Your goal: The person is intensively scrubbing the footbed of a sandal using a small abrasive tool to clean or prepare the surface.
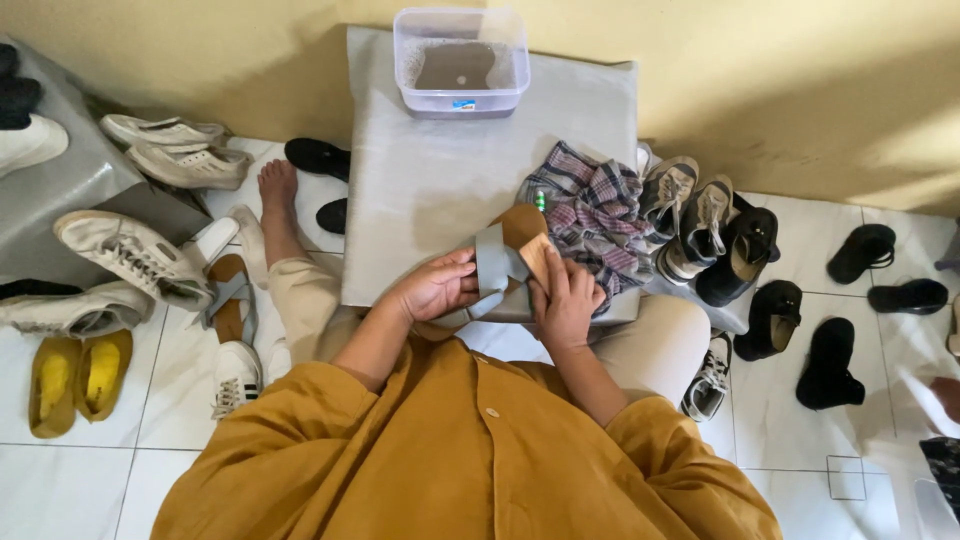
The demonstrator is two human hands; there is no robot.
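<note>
I hold a brown sandal with grey crossed straps [503,258] over the near edge of a low grey-covered table [430,180]. My left hand [435,287] grips its left side at the straps. My right hand [566,300] clasps its right side, fingers over the sole. A crumpled plaid cloth [595,210] lies just right of the sandal on the table, with a small green object [540,200] at its edge. A matching sandal [230,300] lies on the floor to my left.
A clear plastic tub [461,62] stands at the table's far edge. White sneakers [130,255] and yellow flats [78,378] lie on the left floor. Sneakers [690,215] and black sandals [800,320] crowd the right. My bare foot [278,185] rests left of the table.
</note>
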